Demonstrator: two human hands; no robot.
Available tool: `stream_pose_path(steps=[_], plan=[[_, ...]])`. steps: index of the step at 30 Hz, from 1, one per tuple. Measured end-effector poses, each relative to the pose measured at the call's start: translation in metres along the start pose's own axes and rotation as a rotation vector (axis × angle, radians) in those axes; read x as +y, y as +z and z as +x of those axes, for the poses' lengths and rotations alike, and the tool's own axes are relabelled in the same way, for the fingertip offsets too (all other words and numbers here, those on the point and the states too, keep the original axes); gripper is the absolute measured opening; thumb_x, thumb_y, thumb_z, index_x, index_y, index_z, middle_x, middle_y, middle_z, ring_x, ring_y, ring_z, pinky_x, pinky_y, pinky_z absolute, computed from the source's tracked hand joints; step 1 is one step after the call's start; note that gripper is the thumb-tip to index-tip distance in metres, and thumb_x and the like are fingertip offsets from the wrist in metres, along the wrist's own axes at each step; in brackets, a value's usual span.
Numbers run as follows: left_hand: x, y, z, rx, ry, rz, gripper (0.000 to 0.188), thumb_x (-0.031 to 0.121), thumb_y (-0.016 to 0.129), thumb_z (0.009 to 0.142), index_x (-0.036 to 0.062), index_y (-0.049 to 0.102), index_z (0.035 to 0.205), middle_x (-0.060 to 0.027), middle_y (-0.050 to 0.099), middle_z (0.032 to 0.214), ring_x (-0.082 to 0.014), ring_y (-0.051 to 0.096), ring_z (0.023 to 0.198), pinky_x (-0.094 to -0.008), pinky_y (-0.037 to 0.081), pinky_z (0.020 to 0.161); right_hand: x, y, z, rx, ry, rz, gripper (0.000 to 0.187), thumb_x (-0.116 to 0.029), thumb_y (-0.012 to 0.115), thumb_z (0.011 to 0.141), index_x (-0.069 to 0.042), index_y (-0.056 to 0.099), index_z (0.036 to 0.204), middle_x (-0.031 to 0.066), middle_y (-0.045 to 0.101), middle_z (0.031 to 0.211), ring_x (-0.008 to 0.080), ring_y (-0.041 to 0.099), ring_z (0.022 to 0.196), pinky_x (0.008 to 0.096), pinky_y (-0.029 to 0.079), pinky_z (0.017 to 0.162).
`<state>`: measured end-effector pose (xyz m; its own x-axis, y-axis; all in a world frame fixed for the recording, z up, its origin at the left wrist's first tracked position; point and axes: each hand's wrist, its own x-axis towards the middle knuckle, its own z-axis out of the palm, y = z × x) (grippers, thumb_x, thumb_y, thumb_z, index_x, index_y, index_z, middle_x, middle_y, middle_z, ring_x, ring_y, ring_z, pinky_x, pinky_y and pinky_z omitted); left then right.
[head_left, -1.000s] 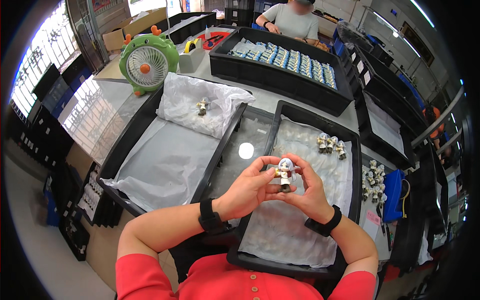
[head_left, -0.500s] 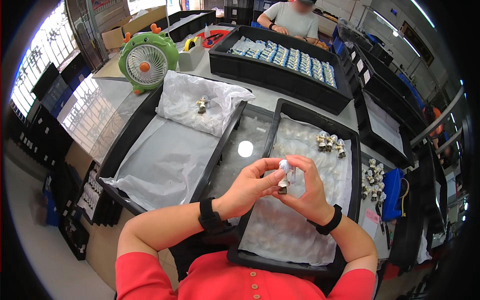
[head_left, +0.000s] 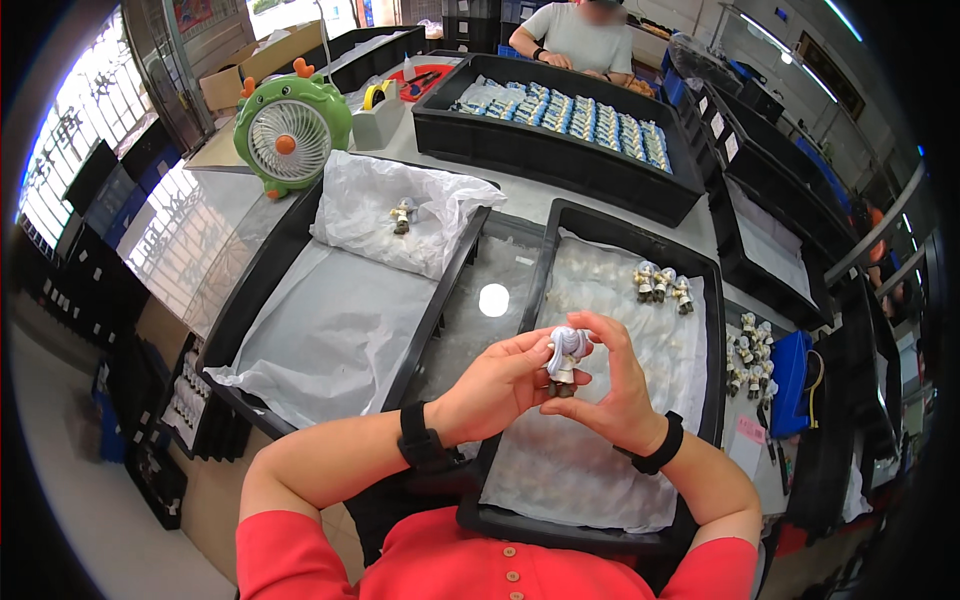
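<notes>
A small figurine with pale lavender hair, a whitish outfit and dark feet is upright above the right tray, its hair side facing me. My left hand pinches it at one side with thumb and fingers. Curled round the other side, my right hand has its fingertips at the figurine's head and its thumb near the feet. Beneath lies the black right tray, lined with white sheeting over faintly visible shapes. Several similar figurines lie together at that tray's far right.
Another black tray at left holds crumpled white sheeting and one figurine. Behind it stands a green fan. A deep black bin holds rows of blue-white pieces. More figurines lie by a blue box. Someone sits opposite.
The figurine has been turned in my fingers, so its long hair and both feet now show. My right fingers have shifted slightly around it, and the view has moved a little.
</notes>
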<state>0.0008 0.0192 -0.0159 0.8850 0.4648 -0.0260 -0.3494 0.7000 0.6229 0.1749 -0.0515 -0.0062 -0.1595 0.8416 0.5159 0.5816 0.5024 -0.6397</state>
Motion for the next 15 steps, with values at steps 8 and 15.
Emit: stream_pose_path(steps=[8,15], plan=[[0.0000,0.0004,0.0004,-0.009,0.016,0.001,0.041,0.021,0.035,0.101,0.0010,0.036,0.137,-0.0108,0.051,0.129,-0.0215,0.056,0.110,-0.0324,0.047,0.088,-0.0008,-0.0001,0.0004,-0.021,0.038,0.032,0.093,-0.015,0.086,0.059,-0.007,0.035,0.136,0.0120,0.049,0.129,0.0297,0.044,0.120,0.0387,0.039,0.099],[0.0005,0.0003,0.0009,-0.018,0.002,0.003,0.040,0.020,0.034,0.102,0.0018,0.037,0.137,-0.0090,0.049,0.132,-0.0219,0.054,0.114,-0.0326,0.047,0.089,0.0038,-0.0009,-0.0009,-0.026,0.020,0.014,0.096,-0.014,0.086,0.060,-0.006,0.031,0.139,0.0144,0.049,0.129,0.0248,0.049,0.117,0.0361,0.037,0.099]])
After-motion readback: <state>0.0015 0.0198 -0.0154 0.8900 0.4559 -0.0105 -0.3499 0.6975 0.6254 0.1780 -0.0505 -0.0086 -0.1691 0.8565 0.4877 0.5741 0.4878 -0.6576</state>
